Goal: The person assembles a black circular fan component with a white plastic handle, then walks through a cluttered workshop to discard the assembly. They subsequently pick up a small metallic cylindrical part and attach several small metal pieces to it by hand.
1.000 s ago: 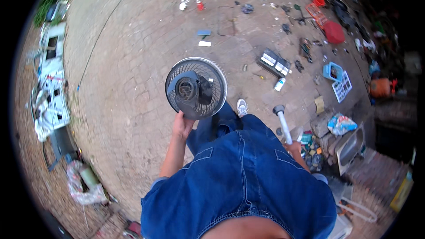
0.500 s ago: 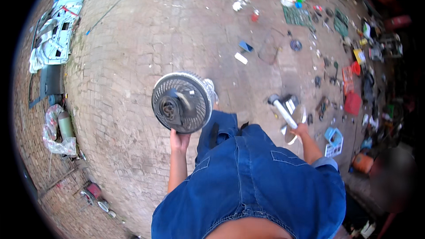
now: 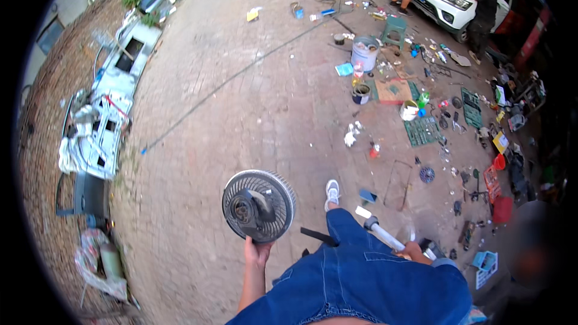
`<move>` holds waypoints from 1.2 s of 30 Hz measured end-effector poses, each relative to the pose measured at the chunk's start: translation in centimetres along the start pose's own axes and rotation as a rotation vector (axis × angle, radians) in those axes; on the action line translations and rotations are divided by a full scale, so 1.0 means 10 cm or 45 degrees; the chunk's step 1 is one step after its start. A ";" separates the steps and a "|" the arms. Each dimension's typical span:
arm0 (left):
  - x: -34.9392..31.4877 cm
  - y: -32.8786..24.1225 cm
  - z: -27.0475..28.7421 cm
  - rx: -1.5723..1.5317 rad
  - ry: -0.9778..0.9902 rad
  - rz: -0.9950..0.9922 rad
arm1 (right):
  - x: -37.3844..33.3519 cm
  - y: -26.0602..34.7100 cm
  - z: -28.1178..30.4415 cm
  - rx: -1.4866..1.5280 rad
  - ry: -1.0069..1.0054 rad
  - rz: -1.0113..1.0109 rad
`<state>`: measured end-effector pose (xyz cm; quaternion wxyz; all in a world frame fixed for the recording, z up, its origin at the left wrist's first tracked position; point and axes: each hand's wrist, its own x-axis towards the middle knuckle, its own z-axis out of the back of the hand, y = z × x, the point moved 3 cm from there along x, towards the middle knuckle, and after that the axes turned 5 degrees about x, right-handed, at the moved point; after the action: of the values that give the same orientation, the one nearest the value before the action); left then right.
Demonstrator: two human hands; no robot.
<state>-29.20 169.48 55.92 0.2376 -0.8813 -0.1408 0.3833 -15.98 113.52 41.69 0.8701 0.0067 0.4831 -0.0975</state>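
Note:
A round fan head (image 3: 256, 204) with a dark grille and a motor housing in its middle is held out in front of me on the left. My left hand (image 3: 257, 253) is closed on its lower rim, thumb showing on the side facing me. At my right hip my right hand (image 3: 414, 253) is wrapped round a white fan stand pole (image 3: 388, 236) with a grey end. The pole slants forward and left, apart from the fan head. Part of the stand near that hand is hard to make out.
Tools, green tool cases (image 3: 423, 131), a white bucket (image 3: 365, 54) and small parts lie scattered to the right. Car door panels (image 3: 99, 138) line the brick wall on the left. A hose (image 3: 241, 69) crosses the paving. Two people stand by a white car (image 3: 448, 3).
My view has tilted up, bringing the car, people and bucket into sight. A white shoe now shows ahead of me as I step. Both hands keep their holds.

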 end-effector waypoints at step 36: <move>8.17 -4.37 -4.77 -0.137 0.045 -0.112 | 3.60 6.98 6.40 0.186 -0.079 -0.065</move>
<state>57.81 226.88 57.49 0.2088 -0.8924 -0.1956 0.3489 68.56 169.29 39.77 0.8791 0.0548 0.4474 -0.1546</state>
